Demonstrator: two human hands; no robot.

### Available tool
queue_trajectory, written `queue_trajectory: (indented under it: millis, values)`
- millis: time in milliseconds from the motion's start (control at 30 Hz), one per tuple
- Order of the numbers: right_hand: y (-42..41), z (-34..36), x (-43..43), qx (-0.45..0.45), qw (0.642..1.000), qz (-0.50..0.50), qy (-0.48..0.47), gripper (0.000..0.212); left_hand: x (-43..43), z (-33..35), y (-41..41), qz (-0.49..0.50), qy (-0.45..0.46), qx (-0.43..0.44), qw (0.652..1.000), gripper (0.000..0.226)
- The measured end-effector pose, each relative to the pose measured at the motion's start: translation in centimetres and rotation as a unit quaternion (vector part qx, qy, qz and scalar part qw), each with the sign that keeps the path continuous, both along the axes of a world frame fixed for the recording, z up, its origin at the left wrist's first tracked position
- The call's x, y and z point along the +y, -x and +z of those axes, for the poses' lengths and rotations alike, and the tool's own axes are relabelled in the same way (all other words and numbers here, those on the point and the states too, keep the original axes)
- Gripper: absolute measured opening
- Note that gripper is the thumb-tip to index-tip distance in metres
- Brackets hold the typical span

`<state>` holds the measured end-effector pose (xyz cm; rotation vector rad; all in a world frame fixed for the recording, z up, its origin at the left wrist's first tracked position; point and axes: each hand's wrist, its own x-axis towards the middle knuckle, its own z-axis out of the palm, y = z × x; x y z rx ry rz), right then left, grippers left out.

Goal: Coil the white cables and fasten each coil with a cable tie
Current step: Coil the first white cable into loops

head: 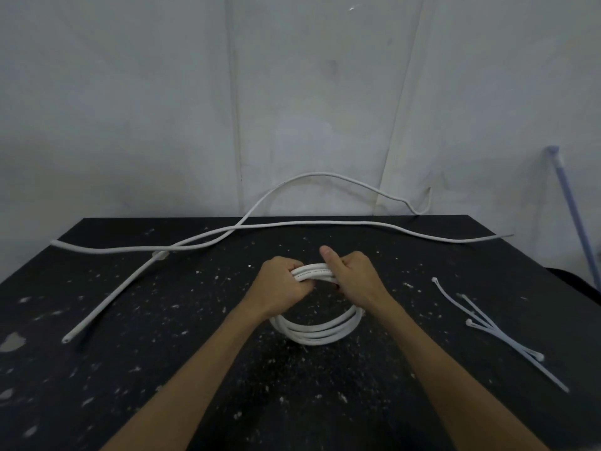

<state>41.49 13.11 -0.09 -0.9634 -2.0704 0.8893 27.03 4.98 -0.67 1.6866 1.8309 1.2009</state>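
Both the left hand [282,284] and right hand [354,281] grip the top of a neat white cable coil [313,330], several loops standing upright on the speckled bench [130,353].

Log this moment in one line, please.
left hand: grips coil | right hand: grips coil, thumb up | ties: on table, right | loose cables: far side, uncoiled

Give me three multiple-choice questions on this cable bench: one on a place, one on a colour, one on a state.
1. On the table, the cable ties lie: A) far left; B) at the right; C) in the middle.
2. The table is: A) black; B) white; C) red.
3. The cable coil is: A) lying untouched; B) gripped by the left hand and right hand; C) hanging on the wall.
Key: B, they lie beyond the right hand; A, its speckled top is black; B, fingers curl round it.
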Motion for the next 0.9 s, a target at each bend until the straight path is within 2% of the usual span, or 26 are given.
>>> queue_trajectory:
  millis: [67, 200, 267, 333, 400, 467, 600, 700, 767, 833, 900]
  values:
    - [-0.4, 0.2, 0.1, -0.007, 1.000, 0.011, 0.001, 0.063, -0.3, 1.1, 0.2, -0.049, 0.040, 0.013, 0.998, 0.017]
    - [-1.8, 0.8, 0.7, -0.040, 0.999, 0.028, -0.005, 0.061, -0.8, 2.5, -0.1, -0.155, 0.098, -0.063, 0.981, 0.035]
    - [-2.6, 1.1, 1.0, -0.055, 0.998, 0.028, -0.009, 0.062, -0.8, 2.6, -0.9, -0.177, 0.084, -0.070, 0.978, 0.026]
    - [-3.7, 1.3, 1.4, -0.058, 0.998, 0.029, -0.009, 0.063, -0.3, 2.6, -2.0, -0.182, 0.068, -0.034, 0.980, 0.034]
    - [-4.9, 1.5, 1.7, -0.055, 0.998, 0.024, -0.014, 0.063, 0.4, 2.7, -3.3, -0.177, 0.040, 0.046, 0.982, 0.045]
    - [-6.3, 1.7, 2.2, -0.050, 0.998, 0.007, -0.036, 0.061, 1.0, 3.0, -4.7, -0.182, 0.029, 0.065, 0.981, 0.036]
    - [-8.7, 1.5, 2.9, -0.058, 0.997, -0.011, -0.044, 0.062, 2.4, 2.7, -7.0, -0.194, 0.063, 0.019, 0.979, 0.020]
    - [-9.8, 0.7, 3.3, -0.039, 0.999, -0.017, -0.019, 0.061, 3.5, 1.6, -8.5, -0.169, 0.014, 0.028, 0.985, 0.027]
    - [-10.3, 0.7, 3.8, -0.036, 0.999, -0.018, -0.017, 0.061, 4.1, 1.4, -8.9, -0.165, 0.013, 0.022, 0.986, 0.030]
    - [-10.7, 1.2, 4.2, -0.057, 0.998, -0.012, -0.021, 0.060, 4.5, 1.7, -9.1, -0.196, 0.056, -0.020, 0.979, 0.029]
    - [-11.1, 1.8, 4.7, -0.083, 0.996, -0.007, -0.030, 0.059, 4.7, 2.4, -9.4, -0.232, 0.120, -0.099, 0.960, 0.033]
